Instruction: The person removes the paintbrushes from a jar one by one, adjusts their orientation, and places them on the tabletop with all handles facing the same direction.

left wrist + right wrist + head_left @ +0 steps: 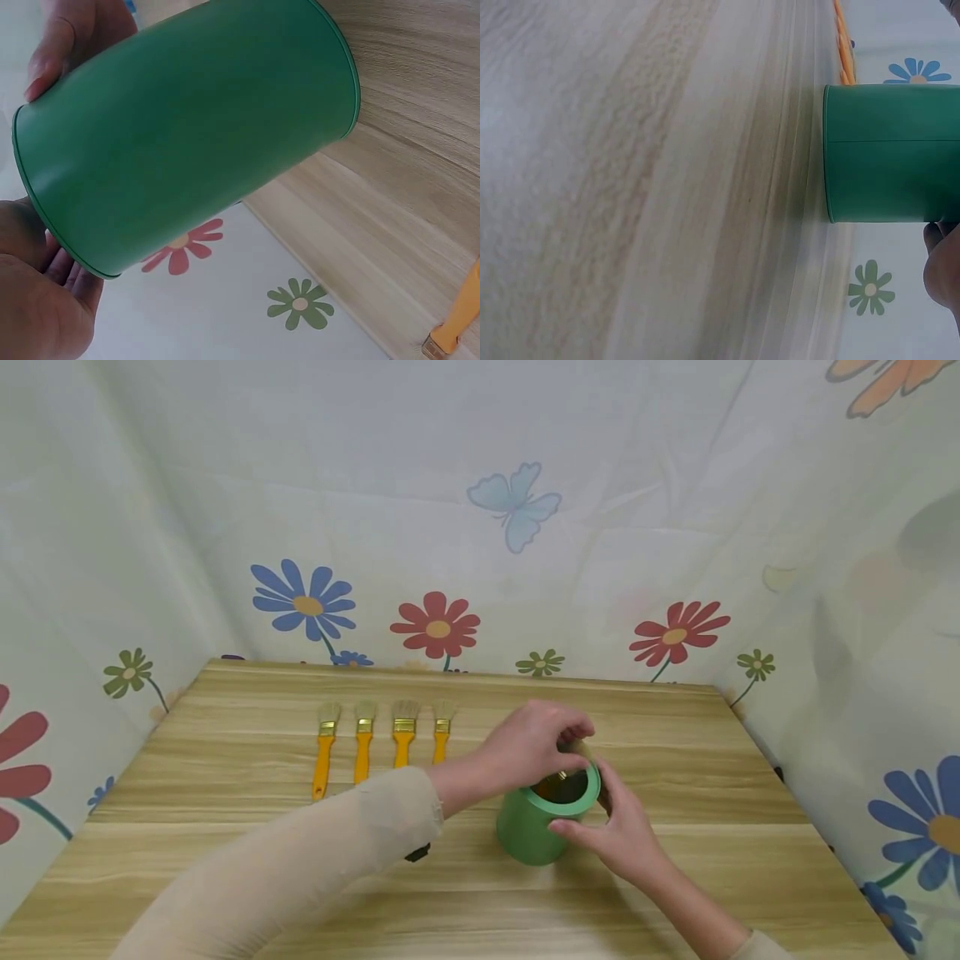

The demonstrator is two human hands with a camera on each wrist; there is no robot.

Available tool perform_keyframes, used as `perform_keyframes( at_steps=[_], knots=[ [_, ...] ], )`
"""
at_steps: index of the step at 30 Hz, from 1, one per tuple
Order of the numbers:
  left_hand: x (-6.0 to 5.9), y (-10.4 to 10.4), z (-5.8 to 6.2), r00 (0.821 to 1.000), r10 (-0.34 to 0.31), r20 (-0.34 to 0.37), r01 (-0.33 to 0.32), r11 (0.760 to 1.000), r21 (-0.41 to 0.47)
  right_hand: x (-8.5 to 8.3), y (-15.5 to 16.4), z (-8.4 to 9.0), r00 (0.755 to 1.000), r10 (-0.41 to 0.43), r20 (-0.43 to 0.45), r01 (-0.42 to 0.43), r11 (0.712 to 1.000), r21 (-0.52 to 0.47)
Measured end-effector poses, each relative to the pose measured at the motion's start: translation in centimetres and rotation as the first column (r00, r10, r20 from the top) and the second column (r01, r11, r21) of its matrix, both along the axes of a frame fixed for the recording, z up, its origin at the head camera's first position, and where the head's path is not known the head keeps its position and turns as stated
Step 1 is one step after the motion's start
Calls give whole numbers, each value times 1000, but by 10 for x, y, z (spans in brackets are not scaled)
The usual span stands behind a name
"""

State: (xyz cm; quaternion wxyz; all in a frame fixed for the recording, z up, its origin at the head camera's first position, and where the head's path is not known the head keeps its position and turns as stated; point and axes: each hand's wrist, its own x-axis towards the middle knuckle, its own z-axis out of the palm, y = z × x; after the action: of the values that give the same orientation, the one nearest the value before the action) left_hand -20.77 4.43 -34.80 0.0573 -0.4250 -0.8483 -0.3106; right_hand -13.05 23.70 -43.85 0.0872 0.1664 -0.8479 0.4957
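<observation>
A green cylindrical holder [534, 835] stands on the table, its dark inside showing below the rim. At the far side of its mouth, my left hand [536, 747] pinches a paintbrush [561, 776] by its bristle end. That brush points handle down into the holder, and most of its handle is hidden. My right hand [626, 827] grips the holder's side near the rim, thumb in front and fingers behind. The left wrist view has the holder [187, 127] large, with my left hand [45, 300] at its rim and my right hand [82, 37] on the other side.
Several paintbrushes with orange handles, such as the leftmost brush [322, 764], lie in a row on the wood-grain table [697, 852]. A small black thing [417, 853] shows below my left sleeve. Flowered cloth [375, 527] hangs behind and beside the table.
</observation>
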Motion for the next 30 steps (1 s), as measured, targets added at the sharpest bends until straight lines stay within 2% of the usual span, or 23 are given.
perform_keyframes(
  at_steps=[10,21,25,30],
  knots=[
    [-4,-6,2,1000,17,23,-18,999,28,0,-1,0,1000,2,-11,-2,1000,-5],
    [-10,-18,7,999,-14,-50,16,999,34,-1,0,-1,1000,-1,-9,1,1000,-6],
    [-11,-21,11,1000,-13,-19,14,999,46,-2,0,-1,1000,-2,-14,2,1000,-8],
    [-10,-26,21,1000,-4,26,1,994,111,-2,0,-2,1000,7,-26,-8,1000,-12]
  ],
)
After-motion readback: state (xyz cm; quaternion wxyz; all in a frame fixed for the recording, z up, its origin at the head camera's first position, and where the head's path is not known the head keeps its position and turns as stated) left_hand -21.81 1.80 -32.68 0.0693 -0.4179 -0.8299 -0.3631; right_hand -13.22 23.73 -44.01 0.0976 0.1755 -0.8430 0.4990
